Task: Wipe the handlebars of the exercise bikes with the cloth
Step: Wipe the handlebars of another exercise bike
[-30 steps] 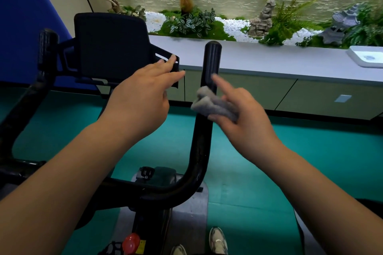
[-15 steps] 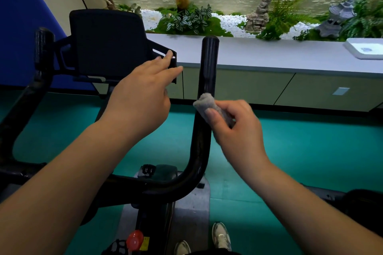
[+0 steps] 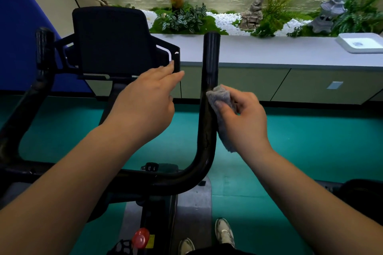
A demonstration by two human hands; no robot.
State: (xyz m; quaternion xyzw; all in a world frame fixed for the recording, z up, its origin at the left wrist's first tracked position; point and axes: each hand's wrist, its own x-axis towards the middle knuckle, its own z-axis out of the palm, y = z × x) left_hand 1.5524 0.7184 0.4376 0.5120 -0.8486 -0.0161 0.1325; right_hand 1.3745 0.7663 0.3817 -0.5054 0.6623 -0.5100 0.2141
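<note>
Grey cloth [image 3: 220, 97], gripped by right hand [image 3: 242, 114], touches handlebar [image 3: 208, 97]; left hand [image 3: 145, 103] open.

Right hand [image 3: 246, 118] presses a grey cloth [image 3: 220, 97] against the black handlebar [image 3: 208, 109]; left hand [image 3: 145, 103] reaches toward the screen [image 3: 112, 39]

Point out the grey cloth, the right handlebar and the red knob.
grey cloth [image 3: 220, 95]: head view, bunched upper part.
right handlebar [image 3: 210, 62]: head view, upright grip.
red knob [image 3: 141, 237]: head view, its face.
</note>
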